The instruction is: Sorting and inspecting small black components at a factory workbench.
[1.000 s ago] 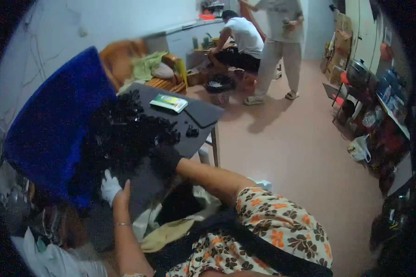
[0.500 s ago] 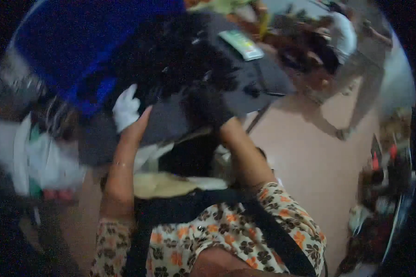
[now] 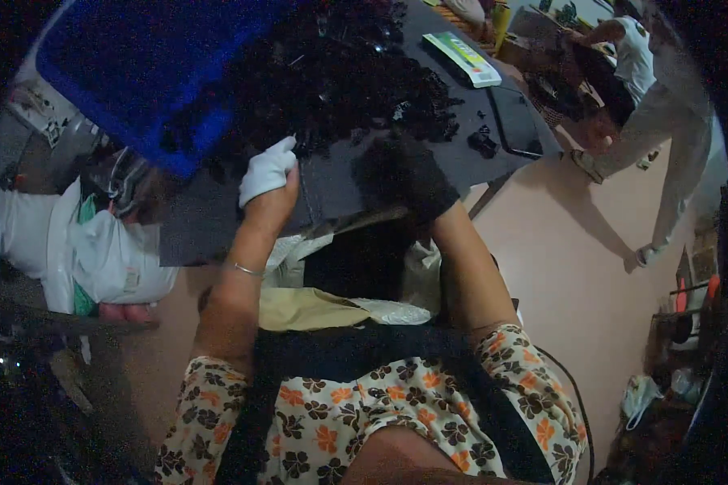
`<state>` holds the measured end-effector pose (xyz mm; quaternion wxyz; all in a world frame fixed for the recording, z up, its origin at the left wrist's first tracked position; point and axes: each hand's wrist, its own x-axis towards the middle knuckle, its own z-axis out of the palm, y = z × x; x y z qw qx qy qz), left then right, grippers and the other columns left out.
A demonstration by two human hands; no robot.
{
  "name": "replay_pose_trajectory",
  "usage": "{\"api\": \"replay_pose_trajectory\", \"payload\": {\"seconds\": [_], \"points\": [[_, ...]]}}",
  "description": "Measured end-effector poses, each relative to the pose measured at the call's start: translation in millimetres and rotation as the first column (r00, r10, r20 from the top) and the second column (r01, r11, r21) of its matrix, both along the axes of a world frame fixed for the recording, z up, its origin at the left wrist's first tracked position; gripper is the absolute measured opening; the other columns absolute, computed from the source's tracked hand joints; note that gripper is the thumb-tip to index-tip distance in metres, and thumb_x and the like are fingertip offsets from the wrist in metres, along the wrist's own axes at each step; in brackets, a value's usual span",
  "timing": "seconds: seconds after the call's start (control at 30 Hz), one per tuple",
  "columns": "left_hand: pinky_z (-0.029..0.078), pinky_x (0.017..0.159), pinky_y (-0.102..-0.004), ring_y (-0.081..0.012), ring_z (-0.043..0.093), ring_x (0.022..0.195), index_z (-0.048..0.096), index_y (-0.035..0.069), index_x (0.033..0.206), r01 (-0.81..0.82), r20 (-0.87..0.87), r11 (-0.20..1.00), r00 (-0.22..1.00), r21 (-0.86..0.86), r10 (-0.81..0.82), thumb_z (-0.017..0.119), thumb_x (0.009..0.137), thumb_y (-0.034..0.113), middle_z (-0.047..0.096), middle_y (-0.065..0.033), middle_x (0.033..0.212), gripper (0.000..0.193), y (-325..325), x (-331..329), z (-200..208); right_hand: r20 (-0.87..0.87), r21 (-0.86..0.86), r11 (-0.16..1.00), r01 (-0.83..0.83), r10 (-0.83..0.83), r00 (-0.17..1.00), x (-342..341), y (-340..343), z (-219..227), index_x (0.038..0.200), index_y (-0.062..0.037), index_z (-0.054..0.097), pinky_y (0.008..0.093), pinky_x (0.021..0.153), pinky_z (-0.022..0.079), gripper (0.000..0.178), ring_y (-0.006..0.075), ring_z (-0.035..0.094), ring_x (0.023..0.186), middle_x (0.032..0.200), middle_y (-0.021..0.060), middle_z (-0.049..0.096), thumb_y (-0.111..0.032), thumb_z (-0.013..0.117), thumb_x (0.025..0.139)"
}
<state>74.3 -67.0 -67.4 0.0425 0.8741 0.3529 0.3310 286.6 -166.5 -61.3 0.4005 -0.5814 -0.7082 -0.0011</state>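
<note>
A heap of small black pieces (image 3: 332,89) covers the middle of a dark grey table (image 3: 218,230). At the heap's near edge is my left hand (image 3: 270,171), in a white glove that leaves the thumb bare. Its fingers are curled together with the thumb; whatever they pinch, if anything, is too small to make out. My right hand (image 3: 404,174), in a black glove, lies low over the table just right of it. Against the dark surface its fingers do not show clearly. Below the table's near edge, between my forearms, an open pale sack (image 3: 307,309) has a dark inside.
A blue tray (image 3: 146,73) borders the heap at the left. At the right lie a green-and-white box (image 3: 461,58), a black phone-like slab (image 3: 514,121) and a small black clump (image 3: 483,142). White bags (image 3: 113,250) stand far left. Another person (image 3: 635,69) is at the upper right.
The whole view has shifted and sharpened. My left hand's fingers, stretched upward before, are now drawn in together at the heap's edge. The right hand stays low over the table.
</note>
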Motion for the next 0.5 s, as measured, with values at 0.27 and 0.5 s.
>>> {"api": "replay_pose_trajectory", "payload": {"seconds": [0.27, 0.5], "points": [[0.048, 0.069, -0.0251, -0.0128, 0.059, 0.081, 0.056, 0.000, 0.105, 0.481, 0.600, 0.421, 0.770, -0.769, 0.216, 0.054, 0.082, 0.003, 0.059, -0.0073, 0.101, 0.024, -49, -5, 33, -0.104, 0.237, 0.950, -0.201, 0.230, 0.967, -39, -20, 0, 0.087, -0.0014, 0.057, 0.0329, 0.067, 0.047, 0.014, 0.0280, 0.059, 0.077, 0.087, 0.0120, 0.059, -0.004, 0.061, 0.074], [0.049, 0.061, -0.0232, -0.0116, 0.059, 0.069, 0.053, 0.000, 0.110, 0.415, 0.516, 0.616, 0.856, -0.669, -0.017, 0.056, 0.080, -0.001, 0.061, -0.0084, 0.097, 0.031, -76, -19, 53, 0.080, 0.054, 0.972, -0.228, 0.223, 0.971, -48, -25, 22, 0.085, -0.0030, 0.059, 0.0339, 0.068, 0.048, 0.018, 0.0283, 0.059, 0.080, 0.091, 0.0131, 0.059, -0.002, 0.063, 0.067]]}}
